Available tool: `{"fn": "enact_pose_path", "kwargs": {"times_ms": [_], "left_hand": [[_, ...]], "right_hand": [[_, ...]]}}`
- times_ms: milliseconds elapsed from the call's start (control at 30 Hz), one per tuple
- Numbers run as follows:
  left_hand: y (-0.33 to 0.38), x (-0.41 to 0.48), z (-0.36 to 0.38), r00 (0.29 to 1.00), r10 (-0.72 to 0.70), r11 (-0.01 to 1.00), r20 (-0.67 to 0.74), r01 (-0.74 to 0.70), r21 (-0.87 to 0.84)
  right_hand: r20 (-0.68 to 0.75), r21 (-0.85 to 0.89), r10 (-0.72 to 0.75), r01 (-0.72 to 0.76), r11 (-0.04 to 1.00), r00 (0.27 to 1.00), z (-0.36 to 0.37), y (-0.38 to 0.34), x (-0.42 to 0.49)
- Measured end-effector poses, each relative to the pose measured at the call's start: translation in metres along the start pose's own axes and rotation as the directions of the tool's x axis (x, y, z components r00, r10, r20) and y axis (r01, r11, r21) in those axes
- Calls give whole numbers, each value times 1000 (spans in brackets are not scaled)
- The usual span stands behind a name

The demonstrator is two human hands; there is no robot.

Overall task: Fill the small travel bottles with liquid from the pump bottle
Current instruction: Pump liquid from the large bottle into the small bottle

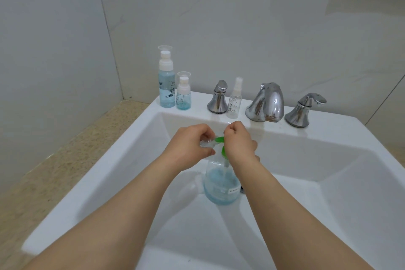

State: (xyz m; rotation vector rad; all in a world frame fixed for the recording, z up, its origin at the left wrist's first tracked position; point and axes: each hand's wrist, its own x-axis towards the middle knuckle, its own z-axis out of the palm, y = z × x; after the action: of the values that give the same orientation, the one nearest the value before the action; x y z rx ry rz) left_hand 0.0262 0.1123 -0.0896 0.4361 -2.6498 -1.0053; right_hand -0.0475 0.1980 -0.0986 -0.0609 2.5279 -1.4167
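Far left on the sink ledge (199, 103), tall bottle (166, 87) and short bottle (183, 96) already hold blue, parked out of my way. Mid-sink, my left hand (190, 144) pinches a clear mini bottle (207, 143), mouth at the green nozzle (219, 139) to catch the squirt. My right hand (238, 140) curls over the head of the pump bottle (220, 184) standing in the basin.

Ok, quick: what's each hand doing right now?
Left hand: closed on a small bottle, held at the nozzle.
Right hand: fingers curled round the green pump head.
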Motion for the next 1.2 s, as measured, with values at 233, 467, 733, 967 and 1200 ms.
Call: {"fn": "enact_pose_path", "kwargs": {"times_ms": [233,467,733,967,1200], "left_hand": [[2,-2,3,1000,-11,1000,10,11,29],[0,1,-1,999,18,1000,-35,-19,-5],[2,1,1,1000,10,1000,3,-10,9],[0,0,3,1000,15,1000,8,-15,14],[1,2,1,1000,9,1000,-16,-10,-23]], "right_hand": [[12,-27,13,-13,1000,1000,0,2,-2],[29,90,-42,39,995,999,-3,-7,2],[67,31,-17,15,999,998,-3,7,8],[47,19,4,-5,1000,999,-2,6,4],[27,176,-43,38,984,999,-4,-4,11]]}}
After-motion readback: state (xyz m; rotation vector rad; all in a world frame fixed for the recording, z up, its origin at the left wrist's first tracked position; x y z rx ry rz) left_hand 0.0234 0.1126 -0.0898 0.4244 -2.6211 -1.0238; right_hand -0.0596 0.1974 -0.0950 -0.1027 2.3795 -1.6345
